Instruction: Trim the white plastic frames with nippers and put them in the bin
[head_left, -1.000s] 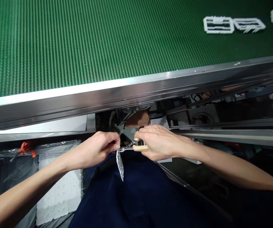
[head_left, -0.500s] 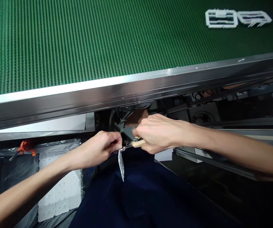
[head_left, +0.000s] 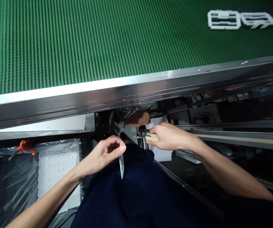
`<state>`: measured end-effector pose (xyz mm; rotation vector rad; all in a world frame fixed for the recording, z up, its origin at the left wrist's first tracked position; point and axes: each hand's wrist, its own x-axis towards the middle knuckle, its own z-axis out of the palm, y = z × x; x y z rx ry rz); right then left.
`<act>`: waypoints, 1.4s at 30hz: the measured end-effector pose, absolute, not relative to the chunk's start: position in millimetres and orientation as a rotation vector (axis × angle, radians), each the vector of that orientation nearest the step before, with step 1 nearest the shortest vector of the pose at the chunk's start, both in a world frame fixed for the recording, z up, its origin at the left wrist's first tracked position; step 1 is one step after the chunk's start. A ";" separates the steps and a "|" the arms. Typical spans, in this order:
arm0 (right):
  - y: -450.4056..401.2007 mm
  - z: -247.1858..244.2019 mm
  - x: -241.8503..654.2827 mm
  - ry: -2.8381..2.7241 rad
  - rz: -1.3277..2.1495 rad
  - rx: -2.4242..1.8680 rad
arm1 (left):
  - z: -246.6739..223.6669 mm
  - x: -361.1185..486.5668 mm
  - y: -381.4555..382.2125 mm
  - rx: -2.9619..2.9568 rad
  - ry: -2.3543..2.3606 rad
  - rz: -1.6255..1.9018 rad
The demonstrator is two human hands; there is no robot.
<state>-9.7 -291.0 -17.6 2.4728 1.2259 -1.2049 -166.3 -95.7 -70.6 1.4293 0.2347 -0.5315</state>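
Between thumb and fingertips, my left hand (head_left: pixel 107 153) pinches a thin white plastic frame (head_left: pixel 121 167) by its upper end. The frame hangs down almost edge-on over the dark blue apron (head_left: pixel 136 196). My right hand (head_left: pixel 166 135) is closed around the handles of nippers (head_left: pixel 151 137) with one cream grip and one dark grip. Their metal jaws point left toward my left hand, apart from the frame. My palm hides part of the handles.
A green ribbed conveyor belt (head_left: pixel 91 41) with a metal edge rail (head_left: pixel 117 90) runs across above my hands. White plastic frames (head_left: pixel 224 20) lie on its far right. Lower left, a plastic-lined box (head_left: pixel 15 180) holds stacked white pieces (head_left: pixel 53 167) and an orange-handled tool (head_left: pixel 23 146).
The nippers in my right hand have moved right, away from the white frame, and their handles have spread. My left hand has turned slightly and still pinches the frame.
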 end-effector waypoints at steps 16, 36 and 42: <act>-299.2 -32.4 -49.0 1.450 -0.747 2.773 | -81.3 -171.6 -128.3 0.623 0.587 -0.455; -297.8 -30.4 -44.5 1.339 -0.964 2.879 | -83.1 -171.4 -124.1 0.658 0.560 -0.492; -309.9 -49.6 -34.9 0.939 -1.433 3.240 | -81.2 -162.8 -120.8 0.474 0.528 -0.448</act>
